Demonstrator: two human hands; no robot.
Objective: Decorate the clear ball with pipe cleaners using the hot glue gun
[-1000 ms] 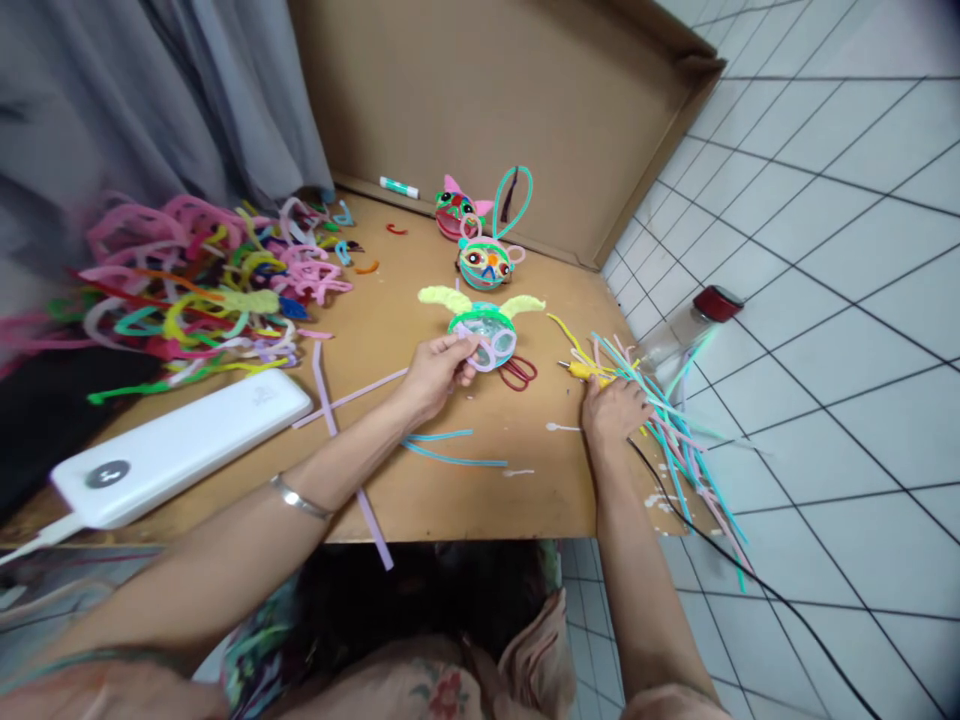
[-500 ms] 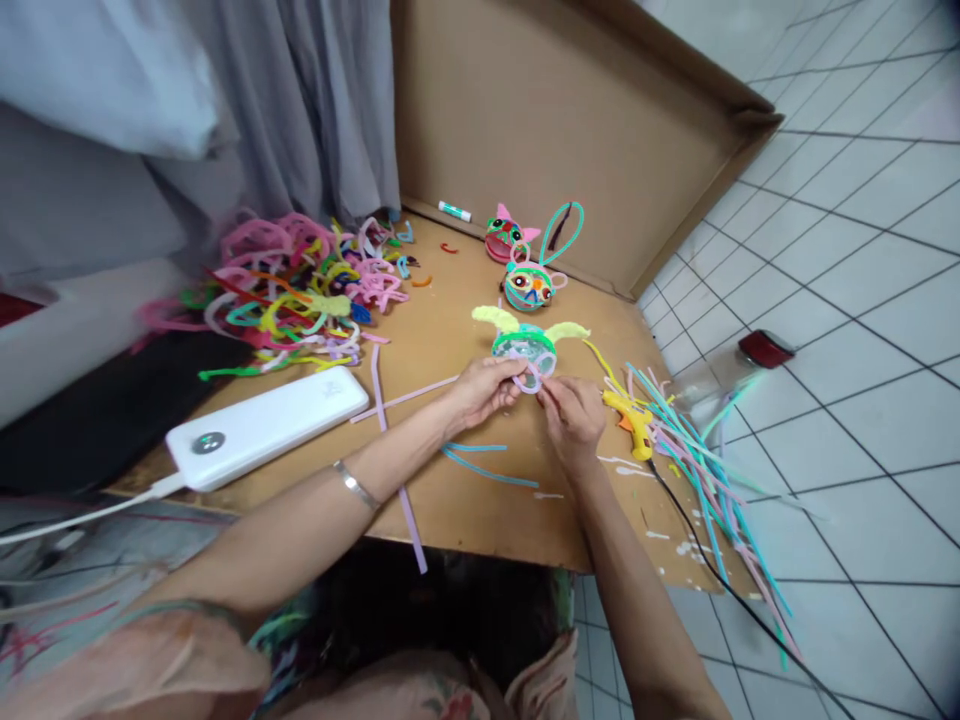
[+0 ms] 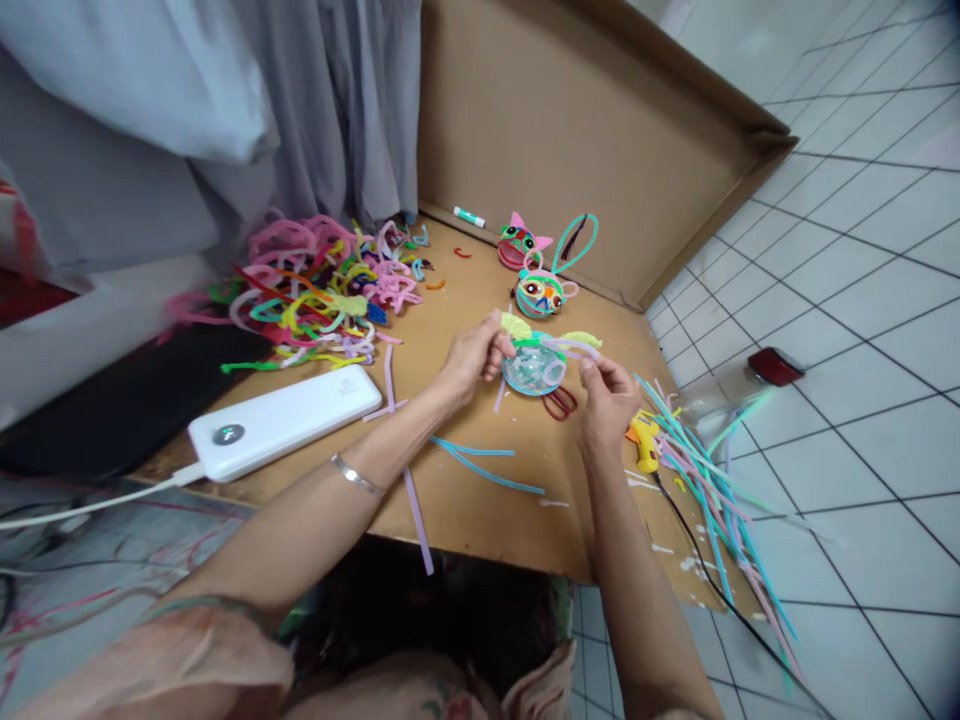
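- One long lilac strip point(image 3: 416, 515) overhangs the near edge of the table point(image 3: 495, 530).
- Two blue strips point(image 3: 480, 451) lie beyond it, meeting at their left ends.
- A white power bank point(image 3: 285, 422) rests at left, cable plugged into its near end.
- A yellow glue gun point(image 3: 645, 445) lies at right, just beside the right hand point(image 3: 611, 398), its black cord trailing over the near edge.
- A bundle of coloured strips point(image 3: 709, 490) lies against the glue gun's right side, some ends overhanging the table.
- The right hand has thumb and forefinger clamped on a lilac length point(image 3: 576, 346) that reaches across to the clear ball.
- Red-handled scissors point(image 3: 559, 404) lie between the hands, partly hidden by the ball.
- The clear ball point(image 3: 529, 372), green-banded, with two yellow ears, sits on the table between the hands.
- The left hand point(image 3: 474, 358) is at the ball's left ear, fingers curled; whether they grip or merely touch, I cannot tell.
- A tangled pile point(image 3: 322, 290) of coloured pieces occupies the left side.
- Two decorated figures point(image 3: 540, 296) stand behind the ball.
- A glue stick point(image 3: 469, 217) lies near the cardboard panel point(image 3: 585, 130) at the back.
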